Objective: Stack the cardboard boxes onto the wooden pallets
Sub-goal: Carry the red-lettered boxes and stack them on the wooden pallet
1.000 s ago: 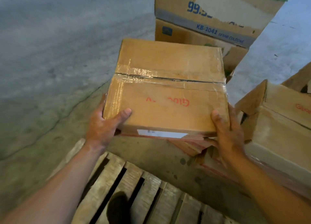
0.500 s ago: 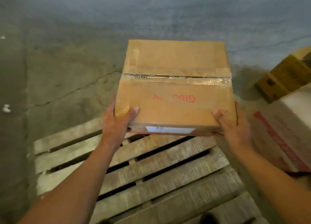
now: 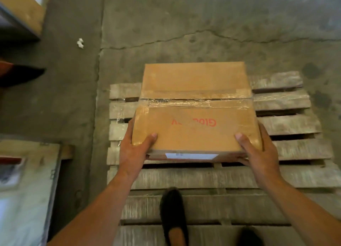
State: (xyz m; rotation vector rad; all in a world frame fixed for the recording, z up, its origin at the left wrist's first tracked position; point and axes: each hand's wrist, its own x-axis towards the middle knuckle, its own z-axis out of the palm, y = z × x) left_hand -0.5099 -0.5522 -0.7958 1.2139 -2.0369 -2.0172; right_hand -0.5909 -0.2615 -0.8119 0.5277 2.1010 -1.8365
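Note:
A brown cardboard box [image 3: 195, 109], taped across its top seam and printed with red letters, is held over the middle of a weathered wooden pallet [image 3: 287, 124]. My left hand [image 3: 134, 149] grips its near left corner, thumb on top. At the near right corner my right hand [image 3: 258, 151] grips it the same way. A white label shows on the box's near side. I cannot tell whether the box rests on the slats or hangs just above them.
My dark shoe [image 3: 173, 214] stands on the pallet's near slats, a second one [image 3: 249, 236] at the bottom edge. Another box [image 3: 24, 9] sits at the top left, a pale box [image 3: 22, 190] at the lower left. Cracked concrete floor [image 3: 203, 24] lies beyond.
I have turned away from the stack of boxes, carrying the box over the pallet. The pallet now lies square below me and my foot has stepped onto it.

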